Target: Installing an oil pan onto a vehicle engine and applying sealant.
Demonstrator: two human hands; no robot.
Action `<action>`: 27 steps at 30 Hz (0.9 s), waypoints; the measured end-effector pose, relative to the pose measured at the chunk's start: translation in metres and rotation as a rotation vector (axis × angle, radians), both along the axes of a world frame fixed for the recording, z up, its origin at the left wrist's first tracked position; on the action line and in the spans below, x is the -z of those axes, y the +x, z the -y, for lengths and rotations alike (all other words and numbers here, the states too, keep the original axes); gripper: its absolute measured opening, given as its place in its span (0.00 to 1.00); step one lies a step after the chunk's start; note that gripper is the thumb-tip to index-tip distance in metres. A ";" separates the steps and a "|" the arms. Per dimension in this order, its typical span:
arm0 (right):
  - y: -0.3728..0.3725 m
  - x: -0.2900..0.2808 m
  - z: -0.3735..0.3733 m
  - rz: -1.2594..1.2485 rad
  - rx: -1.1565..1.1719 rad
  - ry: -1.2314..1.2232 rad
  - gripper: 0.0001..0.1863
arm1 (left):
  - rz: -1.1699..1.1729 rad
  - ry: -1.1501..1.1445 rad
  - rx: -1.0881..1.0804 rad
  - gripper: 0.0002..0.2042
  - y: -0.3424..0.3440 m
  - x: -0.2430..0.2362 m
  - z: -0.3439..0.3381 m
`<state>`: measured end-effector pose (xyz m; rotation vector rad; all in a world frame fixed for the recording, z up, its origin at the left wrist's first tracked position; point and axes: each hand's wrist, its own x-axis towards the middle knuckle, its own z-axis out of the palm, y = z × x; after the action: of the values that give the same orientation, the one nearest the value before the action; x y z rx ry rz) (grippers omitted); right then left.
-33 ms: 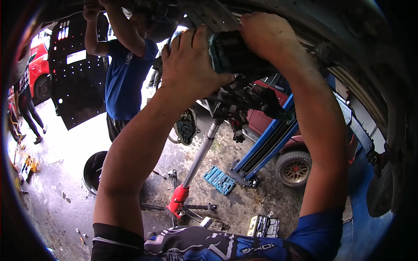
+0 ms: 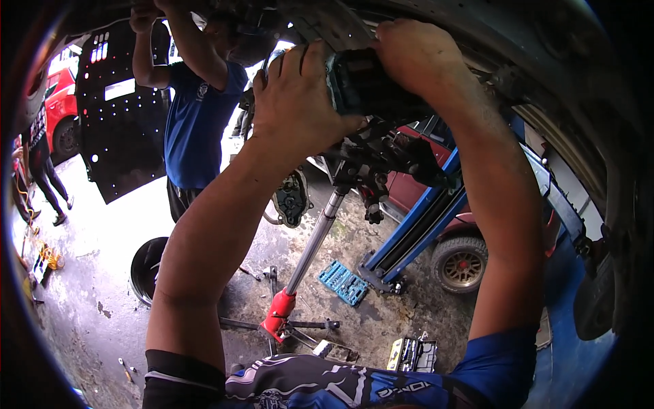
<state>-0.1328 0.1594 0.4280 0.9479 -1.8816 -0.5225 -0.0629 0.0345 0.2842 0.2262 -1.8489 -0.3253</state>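
Overhead, my left hand point(image 2: 293, 105) presses round the left side of a dark, boxy car part point(image 2: 347, 85). Its fingers are spread and bent over the far side, and the thumb lies along the lower edge. My right hand point(image 2: 422, 58) is curled at the top right of the same part, its fingertips hidden behind it. Below the part, dark metal fittings sit at the head of a tall jack point(image 2: 320, 228) with a silver post and red base. Beside the post, a round metal housing point(image 2: 291, 201) shows under my left forearm.
At the left, a co-worker in a blue shirt point(image 2: 197, 129) reaches up beside a large perforated black panel point(image 2: 119, 129). A blue lift post point(image 2: 415, 225) and a red vehicle's wheel point(image 2: 461, 264) stand right. A blue socket set point(image 2: 343, 282) and a toolbox point(image 2: 412, 354) lie on the floor.
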 end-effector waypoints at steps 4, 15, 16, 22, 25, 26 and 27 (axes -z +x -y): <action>-0.010 0.004 -0.004 -0.108 -0.200 -0.113 0.12 | -0.008 -0.009 0.001 0.55 0.002 -0.001 -0.004; -0.007 -0.005 -0.003 0.067 -0.107 -0.023 0.15 | -0.003 -0.021 -0.002 0.55 0.000 0.000 -0.001; -0.012 -0.003 -0.003 -0.016 -0.135 -0.039 0.15 | -0.007 -0.025 -0.007 0.55 0.000 0.000 -0.002; 0.013 -0.005 0.001 0.008 0.064 0.049 0.14 | -0.049 -0.043 -0.027 0.54 -0.005 0.001 0.000; 0.004 -0.005 0.000 -0.041 0.066 0.097 0.14 | -0.003 -0.016 -0.015 0.54 -0.003 -0.001 -0.001; -0.001 -0.004 -0.001 -0.081 0.036 0.117 0.13 | 0.001 -0.019 -0.012 0.54 -0.005 -0.001 -0.001; -0.007 -0.003 -0.002 -0.077 0.038 0.114 0.13 | -0.031 -0.038 -0.017 0.54 -0.007 0.001 0.000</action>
<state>-0.1402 0.1611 0.4306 0.9537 -1.8193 -0.6858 -0.0695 0.0346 0.2836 0.2096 -1.8196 -0.2804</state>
